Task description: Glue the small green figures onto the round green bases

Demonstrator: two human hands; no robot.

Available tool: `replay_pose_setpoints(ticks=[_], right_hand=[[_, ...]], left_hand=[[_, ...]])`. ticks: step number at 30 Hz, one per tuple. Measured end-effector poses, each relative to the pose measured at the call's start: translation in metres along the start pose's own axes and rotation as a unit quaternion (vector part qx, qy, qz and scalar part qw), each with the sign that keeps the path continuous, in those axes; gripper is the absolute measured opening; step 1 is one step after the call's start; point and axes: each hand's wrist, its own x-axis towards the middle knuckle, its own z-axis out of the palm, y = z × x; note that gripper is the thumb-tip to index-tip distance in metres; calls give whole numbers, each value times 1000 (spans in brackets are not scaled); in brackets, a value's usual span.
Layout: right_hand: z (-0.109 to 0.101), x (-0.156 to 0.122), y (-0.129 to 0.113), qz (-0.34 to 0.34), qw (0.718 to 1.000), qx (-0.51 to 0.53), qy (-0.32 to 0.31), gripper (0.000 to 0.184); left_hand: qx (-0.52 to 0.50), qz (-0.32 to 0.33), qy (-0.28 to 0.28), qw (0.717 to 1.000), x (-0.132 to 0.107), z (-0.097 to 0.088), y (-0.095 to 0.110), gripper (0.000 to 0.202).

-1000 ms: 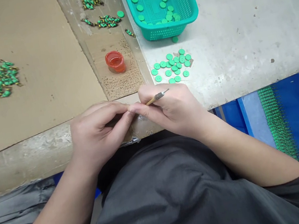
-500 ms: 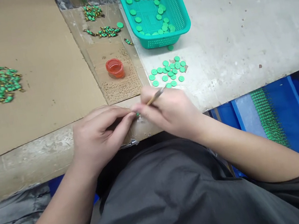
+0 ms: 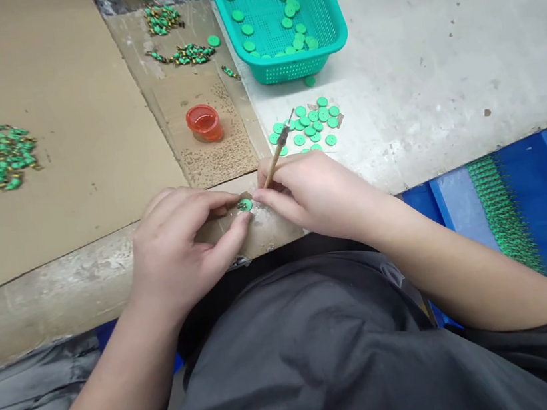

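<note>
At the bench's front edge, a green button (image 3: 246, 204) sits between the thumb and index finger of my left hand (image 3: 172, 245). Something small and dark shows on the button's left part, too small to make out. My right hand (image 3: 314, 189) is closed around a thin paintbrush (image 3: 275, 164), its dark bristle end pointing up and away from me. The fingertips of that hand are just right of the button. Beyond the brush lie several loose green buttons (image 3: 311, 129). A small red cup (image 3: 204, 123) with liquid in it stands on a speckled board behind my hands.
A turquoise basket (image 3: 296, 67) holding several green buttons stands at the back. Small green, gold and dark pieces are heaped on the cardboard (image 3: 91, 121) at left, with smaller heaps (image 3: 192, 54) at the back. Below right, a blue tray (image 3: 539, 197) holds rows of green pieces.
My right hand has drawn slightly right, off the button, and the brush now points more upright. The left thumb and finger have spread, so the button shows between them.
</note>
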Motion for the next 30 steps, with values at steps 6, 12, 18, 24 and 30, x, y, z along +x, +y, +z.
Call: replay_pose_setpoints(ticks=[6,12,18,24,30], right_hand=[[5,8,8,-47,998,42,10,24],[5,12,10,-76,996,32,-21,28],[7,17,9,-84,995,27,-36,28],[4,21,4,-93,994,9,-58,24],[-1,29,-5,-102,991,-6,-89,22]], left_hand=[[3,16,-13,1000,2,2,-3,5],[-10,28,-11,1000,4,2,-4,7],[-10,18,-14,1000,3,2,-5,7],[-19,6,-10,1000,4,2,-4,8],[-27,-10,-12,1000,5,3,-4,12]])
